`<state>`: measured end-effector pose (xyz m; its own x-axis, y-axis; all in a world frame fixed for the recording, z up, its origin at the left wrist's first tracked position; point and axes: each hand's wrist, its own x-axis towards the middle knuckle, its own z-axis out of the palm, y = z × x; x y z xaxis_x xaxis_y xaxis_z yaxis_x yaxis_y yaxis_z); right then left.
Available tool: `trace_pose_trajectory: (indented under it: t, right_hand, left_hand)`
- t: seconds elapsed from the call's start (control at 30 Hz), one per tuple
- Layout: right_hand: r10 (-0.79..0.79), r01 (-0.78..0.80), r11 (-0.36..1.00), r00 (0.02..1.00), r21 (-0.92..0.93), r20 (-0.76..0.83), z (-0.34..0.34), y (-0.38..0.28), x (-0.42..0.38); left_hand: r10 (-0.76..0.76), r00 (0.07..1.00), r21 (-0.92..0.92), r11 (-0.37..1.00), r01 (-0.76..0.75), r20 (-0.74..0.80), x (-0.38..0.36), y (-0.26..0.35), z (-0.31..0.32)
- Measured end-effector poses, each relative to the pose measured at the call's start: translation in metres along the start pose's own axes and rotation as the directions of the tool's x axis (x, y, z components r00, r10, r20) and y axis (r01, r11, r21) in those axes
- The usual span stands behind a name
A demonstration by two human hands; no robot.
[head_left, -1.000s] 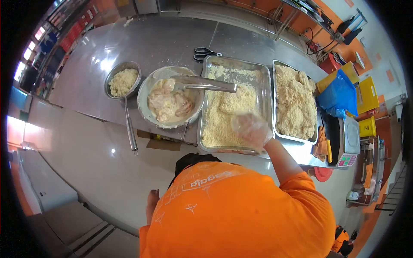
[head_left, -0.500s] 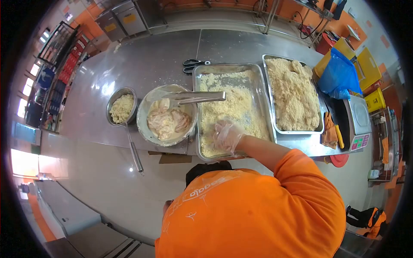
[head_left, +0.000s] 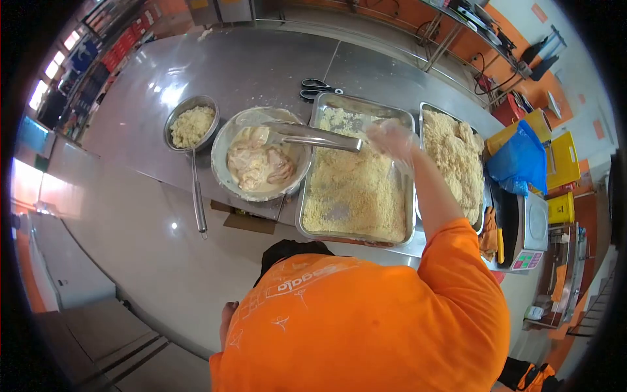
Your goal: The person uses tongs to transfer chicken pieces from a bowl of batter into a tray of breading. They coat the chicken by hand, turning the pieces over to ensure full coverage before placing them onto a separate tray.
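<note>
My right hand [head_left: 394,141], in a clear plastic glove, is over the upper right of a shallow metal tray [head_left: 301,212] spread with pale yellow crumbs [head_left: 353,196]. Its fingers are smeared by motion, so their shape and anything in them are unclear. Only a small part of my left hand [head_left: 228,315] shows, low beside the orange shirt, its fingers mostly hidden. Left of the tray, a white bowl [head_left: 219,176] holds pieces of raw meat [head_left: 256,163] in pale batter. Metal tongs [head_left: 313,136] rest across the bowl, their end reaching over the tray.
A sieve [head_left: 209,134] with crumbs stands on the left. Black scissors [head_left: 317,89] lie behind the crumb tray. To the right are a heaped second tray [head_left: 483,219], a blue bag [head_left: 522,157], yellow containers [head_left: 563,157], a scale [head_left: 534,225] and a brown cloth [head_left: 488,242].
My right hand has risen out of the crumbs and moved toward the tray's upper right. The crumbs where it was now show. The whole view has shifted and tilted.
</note>
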<state>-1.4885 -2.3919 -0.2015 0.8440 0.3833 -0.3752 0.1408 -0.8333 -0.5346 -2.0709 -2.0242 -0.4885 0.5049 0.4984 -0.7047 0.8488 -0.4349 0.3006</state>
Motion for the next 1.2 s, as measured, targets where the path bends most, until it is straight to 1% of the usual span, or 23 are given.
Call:
trace_pose_trajectory:
  t: [0.07, 0.1, 0.13, 0.2, 0.23, 0.33, 0.37, 0.43, 0.47, 0.53, 0.57, 0.6, 0.67, 0.77, 0.8, 0.83, 0.9, 1.0, 1.07, 1.1, 1.13, 1.17, 1.2]
  right_hand:
    - [-0.213, 0.231, 0.938, 0.972, -0.259, 0.094, -0.008, 0.011, 0.028]
    - [-0.401, 0.421, 0.753, 0.903, -0.506, 0.155, -0.013, 0.01, 0.033]
    - [-0.544, 0.549, 0.469, 0.797, -0.691, 0.263, -0.016, 0.008, 0.035]
    - [-0.333, 0.337, 0.734, 0.935, -0.59, 0.12, -0.024, -0.014, 0.027]
    - [-0.203, 0.206, 0.831, 0.977, -0.517, 0.064, -0.029, -0.028, 0.02]
    - [-0.094, 0.065, 0.894, 0.995, -0.443, -0.043, -0.035, -0.06, -0.005]
    - [-0.037, -0.024, 0.87, 0.993, -0.492, -0.113, -0.026, -0.064, 0.001]
    - [0.062, -0.201, 0.8, 0.965, -0.565, -0.257, -0.002, -0.064, 0.019]
    - [0.034, -0.172, 0.868, 0.957, -0.467, -0.289, 0.006, -0.06, 0.019]
    - [-0.013, -0.084, 0.961, 0.939, -0.265, -0.345, 0.026, -0.052, 0.015]
    - [-0.014, -0.118, 0.939, 0.925, -0.323, -0.379, 0.043, -0.025, 0.045]
    - [-0.038, -0.105, 0.929, 0.927, -0.356, -0.372, 0.051, -0.013, 0.053]
    - [-0.077, -0.061, 0.902, 0.952, -0.428, -0.297, 0.05, -0.004, 0.05]
    - [-0.141, 0.026, 0.868, 0.97, -0.495, -0.198, 0.045, -0.004, 0.037]
    - [-0.155, 0.027, 0.858, 0.966, -0.514, -0.208, 0.046, -0.007, 0.032]
    - [-0.163, 0.022, 0.849, 0.961, -0.528, -0.222, 0.048, -0.012, 0.03]
    - [-0.196, 0.0, 0.823, 0.939, -0.569, -0.283, 0.048, -0.019, 0.03]
    - [-0.332, -0.047, 0.723, 0.851, -0.689, -0.407, 0.039, -0.025, 0.022]
    - [-0.355, 0.032, 0.546, 0.914, -0.837, -0.198, 0.028, 0.002, -0.002]
    - [-0.347, 0.084, 0.45, 0.934, -0.889, -0.087, 0.028, 0.014, -0.018]
    - [-0.183, -0.04, 0.825, 0.925, -0.563, -0.334, 0.041, 0.017, -0.042]
    - [0.078, -0.133, 0.988, 0.876, -0.083, -0.477, 0.056, 0.02, -0.071]
    - [-0.133, -0.278, 0.605, 0.889, -0.746, -0.439, 0.093, 0.06, -0.075]
  left_hand:
    - [-0.011, 1.0, 0.013, 1.0, 0.011, -0.027, -0.001, -0.003, 0.001]
    - [0.005, 0.999, -0.009, 1.0, -0.005, -0.047, -0.001, -0.004, 0.003]
    - [0.02, 0.998, -0.03, 0.999, -0.022, -0.068, 0.0, -0.005, 0.004]
    - [0.029, 0.994, -0.046, 0.998, -0.034, -0.101, 0.002, -0.001, 0.006]
    - [0.022, 0.994, -0.041, 0.999, -0.027, -0.111, 0.002, 0.002, 0.007]
    - [-0.013, 0.995, -0.086, 0.996, 0.004, -0.1, -0.007, 0.013, 0.006]
    - [-0.028, 0.996, -0.111, 0.994, 0.018, -0.089, -0.01, 0.017, 0.004]
    - [-0.05, 0.997, -0.073, 0.996, 0.046, -0.063, -0.013, 0.018, 0.004]
    - [-0.065, 0.997, -0.056, 0.996, 0.062, -0.051, -0.013, 0.017, 0.005]
    - [-0.058, 0.992, -0.054, 0.997, 0.053, -0.109, -0.017, 0.016, 0.002]
    - [-0.065, 0.989, -0.055, 0.997, 0.058, -0.135, -0.025, 0.014, 0.004]
    - [-0.089, 0.988, -0.073, 0.994, 0.08, -0.128, -0.03, 0.019, 0.005]
    - [-0.118, 0.987, -0.067, 0.992, 0.111, -0.11, -0.047, 0.041, -0.017]
    - [-0.118, 0.982, -0.037, 0.993, 0.114, -0.145, -0.036, 0.033, -0.01]
    - [-0.138, 0.979, -0.036, 0.99, 0.134, -0.151, -0.044, 0.046, -0.008]
    - [-0.162, 0.974, -0.105, 0.984, 0.146, -0.159, -0.052, 0.06, -0.013]
    - [-0.14, 0.983, -0.133, 0.983, 0.124, -0.116, -0.055, 0.072, -0.014]
    - [-0.093, 0.989, -0.145, 0.987, 0.075, -0.116, -0.041, 0.071, -0.012]
    - [-0.039, 0.993, -0.142, 0.99, 0.023, -0.115, -0.039, 0.059, -0.006]
    - [-0.052, 0.992, -0.168, 0.985, 0.033, -0.112, -0.042, 0.056, -0.001]
    - [-0.062, 0.992, -0.193, 0.98, 0.039, -0.114, -0.045, 0.054, 0.002]
    - [-0.067, 0.991, -0.216, 0.976, 0.04, -0.119, -0.046, 0.053, 0.003]
    - [-0.071, 0.989, -0.242, 0.97, 0.039, -0.127, -0.045, 0.051, 0.004]
